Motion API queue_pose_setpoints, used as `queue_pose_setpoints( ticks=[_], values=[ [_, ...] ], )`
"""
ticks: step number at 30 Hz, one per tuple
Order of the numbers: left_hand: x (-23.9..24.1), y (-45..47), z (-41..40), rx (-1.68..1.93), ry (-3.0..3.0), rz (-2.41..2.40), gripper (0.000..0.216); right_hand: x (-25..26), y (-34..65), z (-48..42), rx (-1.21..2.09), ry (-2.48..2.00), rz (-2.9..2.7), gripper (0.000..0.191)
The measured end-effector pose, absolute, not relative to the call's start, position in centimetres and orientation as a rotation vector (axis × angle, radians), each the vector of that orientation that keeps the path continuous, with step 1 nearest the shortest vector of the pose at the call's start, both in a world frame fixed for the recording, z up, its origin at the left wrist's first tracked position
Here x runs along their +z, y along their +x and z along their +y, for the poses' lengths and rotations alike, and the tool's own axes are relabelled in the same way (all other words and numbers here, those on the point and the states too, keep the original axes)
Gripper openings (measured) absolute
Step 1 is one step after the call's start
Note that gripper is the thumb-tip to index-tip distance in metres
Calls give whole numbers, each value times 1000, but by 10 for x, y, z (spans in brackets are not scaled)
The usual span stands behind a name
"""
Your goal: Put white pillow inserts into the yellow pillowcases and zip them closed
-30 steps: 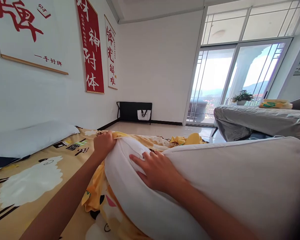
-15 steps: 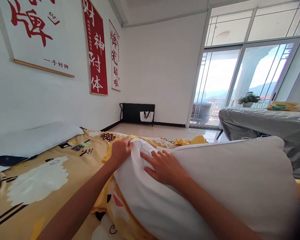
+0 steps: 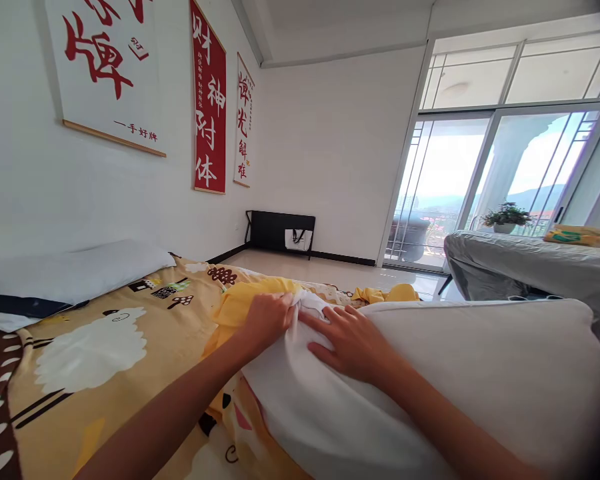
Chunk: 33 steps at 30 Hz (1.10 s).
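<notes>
A big white pillow (image 3: 470, 373) lies across my lap and the bed, its lower end sitting in a yellow cartoon-print pillowcase (image 3: 240, 307). My left hand (image 3: 269, 319) is closed on the bunched yellow edge of the pillowcase at the pillow's far corner. My right hand (image 3: 349, 337) lies flat on the white pillow right beside it, fingers spread and pressing the corner down. The two hands nearly touch.
A yellow sheet with sheep and mushrooms (image 3: 95, 347) covers the bed. A second white pillow (image 3: 75, 270) lies by the wall at left. A grey covered table (image 3: 530, 267) stands at right, a black stand (image 3: 281, 230) at the far wall, glass doors (image 3: 480, 180) behind.
My left hand has drawn the pillowcase edge rightward over the pillow's corner, closing on my right hand. The view has shifted left and slightly down.
</notes>
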<state>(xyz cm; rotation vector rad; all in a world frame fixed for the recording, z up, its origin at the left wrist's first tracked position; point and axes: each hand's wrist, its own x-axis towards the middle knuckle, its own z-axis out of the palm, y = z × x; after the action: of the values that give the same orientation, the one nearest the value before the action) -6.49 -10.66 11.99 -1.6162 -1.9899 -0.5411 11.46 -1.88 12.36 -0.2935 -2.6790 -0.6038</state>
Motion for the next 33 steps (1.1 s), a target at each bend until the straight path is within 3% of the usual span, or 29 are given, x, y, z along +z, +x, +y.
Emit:
queue_pose_setpoints(
  ticks=[5,9,21,24,27,33],
  values=[
    [123,-102,-145,-438,-1455,-2017,17,131,138,-17,-578,-234,-2597,61],
    [127,-123,-161,-450,-1193,-1984,17,142,137,-34,-616,-272,-2554,62],
    [132,-132,-169,-839,-1881,-1905,19,130,40,-73,-736,-437,-2577,63],
    [136,-163,-169,-1255,-1961,-1950,32,131,30,-67,-659,-435,-2620,56],
    [132,-196,-160,-1724,-1586,-2040,39,135,31,-66,-598,-382,-2662,55],
    [103,-221,-152,-1836,-1753,-2282,48,134,46,-85,-625,-277,-2656,54]
  ],
)
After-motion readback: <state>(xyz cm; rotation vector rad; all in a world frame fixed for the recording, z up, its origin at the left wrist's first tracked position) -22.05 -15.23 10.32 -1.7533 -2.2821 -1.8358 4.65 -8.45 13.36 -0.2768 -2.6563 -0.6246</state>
